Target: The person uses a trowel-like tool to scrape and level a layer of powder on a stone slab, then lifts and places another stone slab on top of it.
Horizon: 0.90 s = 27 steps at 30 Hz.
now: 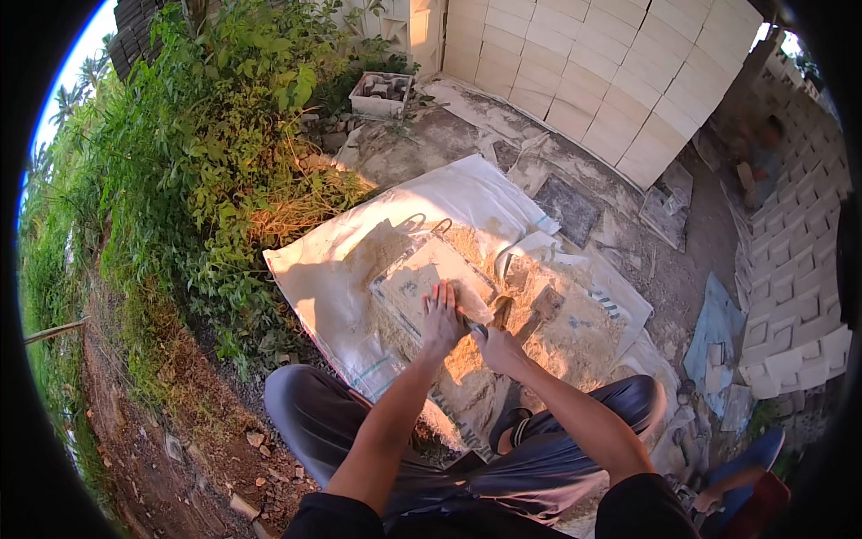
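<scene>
Beige slab [420, 277]; left hand [440, 325] atop

No txt, labels or nos. legible; green marks [603, 304] on white sack [489, 190], illeg.

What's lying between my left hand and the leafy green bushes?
In the head view, from your left hand to the leafy green bushes: part of the dusty rectangular slab, then a stretch of white sack.
</scene>
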Each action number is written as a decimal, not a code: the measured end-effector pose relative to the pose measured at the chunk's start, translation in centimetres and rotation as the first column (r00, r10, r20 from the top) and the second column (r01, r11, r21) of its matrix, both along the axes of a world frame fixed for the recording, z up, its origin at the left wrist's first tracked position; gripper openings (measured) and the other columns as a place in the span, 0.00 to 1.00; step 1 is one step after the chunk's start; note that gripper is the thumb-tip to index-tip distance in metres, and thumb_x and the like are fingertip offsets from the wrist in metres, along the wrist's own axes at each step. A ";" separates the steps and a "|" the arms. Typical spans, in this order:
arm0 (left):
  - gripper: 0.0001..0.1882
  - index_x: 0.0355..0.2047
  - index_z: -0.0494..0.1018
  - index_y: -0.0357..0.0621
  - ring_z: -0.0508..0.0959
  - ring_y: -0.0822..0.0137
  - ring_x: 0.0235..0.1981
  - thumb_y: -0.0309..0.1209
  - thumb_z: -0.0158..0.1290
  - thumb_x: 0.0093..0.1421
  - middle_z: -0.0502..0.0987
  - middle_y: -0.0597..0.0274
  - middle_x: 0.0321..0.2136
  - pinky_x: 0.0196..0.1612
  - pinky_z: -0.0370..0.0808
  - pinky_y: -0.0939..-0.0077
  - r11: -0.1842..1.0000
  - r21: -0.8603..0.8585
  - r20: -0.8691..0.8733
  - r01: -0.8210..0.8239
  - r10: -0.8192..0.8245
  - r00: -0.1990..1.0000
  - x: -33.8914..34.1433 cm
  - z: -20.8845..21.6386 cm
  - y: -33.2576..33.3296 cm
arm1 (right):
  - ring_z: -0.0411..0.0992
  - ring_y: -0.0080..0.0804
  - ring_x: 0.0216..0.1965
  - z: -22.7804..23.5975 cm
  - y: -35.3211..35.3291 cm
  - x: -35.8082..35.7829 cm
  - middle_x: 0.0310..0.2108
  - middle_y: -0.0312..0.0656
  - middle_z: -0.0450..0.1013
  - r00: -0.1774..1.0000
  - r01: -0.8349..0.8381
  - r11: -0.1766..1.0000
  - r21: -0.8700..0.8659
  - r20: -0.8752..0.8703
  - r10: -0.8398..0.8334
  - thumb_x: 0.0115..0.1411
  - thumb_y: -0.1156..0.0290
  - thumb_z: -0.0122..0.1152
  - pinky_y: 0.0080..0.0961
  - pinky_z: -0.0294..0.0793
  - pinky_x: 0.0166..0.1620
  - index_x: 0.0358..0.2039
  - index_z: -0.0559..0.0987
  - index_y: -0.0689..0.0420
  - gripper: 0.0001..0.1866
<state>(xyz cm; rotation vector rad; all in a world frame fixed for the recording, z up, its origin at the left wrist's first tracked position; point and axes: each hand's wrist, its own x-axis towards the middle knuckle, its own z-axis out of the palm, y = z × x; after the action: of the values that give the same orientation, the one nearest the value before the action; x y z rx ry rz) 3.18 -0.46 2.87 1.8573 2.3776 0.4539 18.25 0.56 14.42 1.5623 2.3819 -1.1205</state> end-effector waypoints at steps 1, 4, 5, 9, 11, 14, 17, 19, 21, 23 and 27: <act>0.32 0.63 0.49 0.36 0.46 0.56 0.67 0.43 0.36 0.63 0.48 0.52 0.65 0.66 0.39 0.54 0.999 -0.025 -0.005 -0.022 0.022 1.000 -2.2 0.4 1.5 | 0.72 0.60 0.36 -0.4 1.0 -2.2 0.31 0.63 0.73 1.000 0.015 0.999 0.033 -0.021 -0.015 0.63 0.50 0.42 0.47 0.71 0.40 0.36 0.73 0.69 0.29; 0.32 0.63 0.49 0.38 0.46 0.58 0.67 0.43 0.37 0.63 0.47 0.55 0.66 0.67 0.40 0.55 0.997 -0.055 -0.043 -0.058 0.056 0.998 -8.5 0.3 4.8 | 0.73 0.60 0.36 -2.9 4.6 -8.7 0.32 0.62 0.73 0.996 0.034 0.998 0.045 -0.081 -0.030 0.64 0.50 0.41 0.48 0.71 0.41 0.37 0.73 0.68 0.28; 0.33 0.64 0.48 0.39 0.46 0.58 0.67 0.44 0.37 0.63 0.46 0.56 0.66 0.67 0.40 0.56 0.996 -0.062 -0.069 -0.068 0.064 0.996 -10.0 0.0 5.4 | 0.73 0.60 0.36 -2.9 5.6 -10.2 0.32 0.62 0.73 0.996 0.037 0.998 0.044 -0.083 -0.033 0.64 0.50 0.41 0.48 0.71 0.41 0.37 0.73 0.68 0.28; 0.32 0.64 0.46 0.39 0.45 0.58 0.67 0.43 0.35 0.65 0.45 0.57 0.66 0.67 0.39 0.55 0.999 -0.029 -0.046 -0.040 0.038 0.998 -10.4 -2.2 6.4 | 0.73 0.60 0.39 -6.2 7.1 -11.6 0.33 0.61 0.74 0.995 0.087 0.996 -0.028 -0.039 -0.088 0.63 0.49 0.41 0.49 0.71 0.43 0.37 0.73 0.68 0.29; 0.32 0.64 0.46 0.39 0.45 0.58 0.67 0.42 0.35 0.65 0.45 0.57 0.66 0.67 0.39 0.56 0.997 -0.031 -0.066 -0.067 0.064 0.996 -9.9 -2.9 5.4 | 0.72 0.59 0.41 -7.4 5.5 -11.3 0.33 0.61 0.74 0.995 0.090 0.989 0.114 -0.054 -0.084 0.63 0.48 0.42 0.48 0.71 0.44 0.39 0.72 0.68 0.29; 0.31 0.64 0.46 0.39 0.44 0.57 0.67 0.42 0.34 0.65 0.45 0.56 0.66 0.67 0.39 0.57 0.995 -0.041 -0.079 -0.091 0.088 0.993 -6.6 -3.3 3.5 | 0.72 0.58 0.41 -6.8 5.0 -7.5 0.34 0.62 0.73 1.000 -0.016 1.000 -0.018 -0.005 0.016 0.63 0.47 0.42 0.48 0.71 0.44 0.40 0.71 0.68 0.30; 0.31 0.64 0.47 0.37 0.46 0.55 0.66 0.42 0.33 0.65 0.46 0.52 0.66 0.67 0.41 0.57 0.992 -0.073 -0.043 -0.105 0.102 0.994 -2.6 -3.2 1.0 | 0.73 0.57 0.40 -5.4 3.1 -4.4 0.36 0.63 0.73 0.998 -0.025 0.994 -0.104 0.052 0.031 0.63 0.50 0.44 0.45 0.72 0.43 0.40 0.72 0.68 0.28; 0.31 0.63 0.48 0.36 0.47 0.54 0.66 0.42 0.33 0.65 0.47 0.50 0.65 0.67 0.41 0.57 0.992 -0.066 -0.046 -0.105 0.102 0.994 -0.2 -3.2 -0.7 | 0.73 0.58 0.39 -4.1 1.1 -2.4 0.34 0.65 0.73 0.998 -0.033 0.993 -0.113 0.047 0.039 0.63 0.50 0.43 0.47 0.71 0.41 0.38 0.72 0.70 0.29; 0.31 0.63 0.49 0.35 0.48 0.53 0.66 0.43 0.33 0.65 0.48 0.49 0.65 0.66 0.42 0.58 0.993 -0.054 -0.049 -0.107 0.105 0.993 1.8 -3.4 -2.6 | 0.73 0.59 0.39 -2.9 -0.8 -0.6 0.34 0.66 0.72 0.994 -0.013 0.995 -0.104 0.106 0.024 0.64 0.51 0.43 0.46 0.72 0.41 0.38 0.72 0.70 0.28; 0.32 0.63 0.48 0.33 0.46 0.50 0.66 0.44 0.31 0.65 0.47 0.44 0.64 0.67 0.41 0.56 0.992 -0.092 0.087 -0.082 0.090 0.992 3.8 -3.4 -4.2 | 0.73 0.59 0.38 -2.0 -2.0 1.3 0.33 0.66 0.72 0.992 -0.039 0.992 -0.120 0.111 0.053 0.63 0.51 0.44 0.46 0.72 0.41 0.39 0.72 0.70 0.29; 0.33 0.63 0.47 0.32 0.45 0.49 0.66 0.45 0.30 0.65 0.48 0.43 0.64 0.67 0.39 0.56 0.990 -0.130 0.143 -0.056 0.074 0.987 7.1 -2.4 -6.6 | 0.72 0.61 0.38 -3.6 -4.2 5.2 0.33 0.67 0.72 0.983 -0.070 0.993 -0.092 0.163 0.084 0.63 0.50 0.45 0.47 0.71 0.41 0.40 0.73 0.71 0.30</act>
<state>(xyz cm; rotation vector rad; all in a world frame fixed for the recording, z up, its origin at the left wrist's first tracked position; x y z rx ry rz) 10.32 -7.04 0.51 1.6378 2.3174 0.4206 23.50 -3.65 10.79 1.4610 2.2347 -1.0201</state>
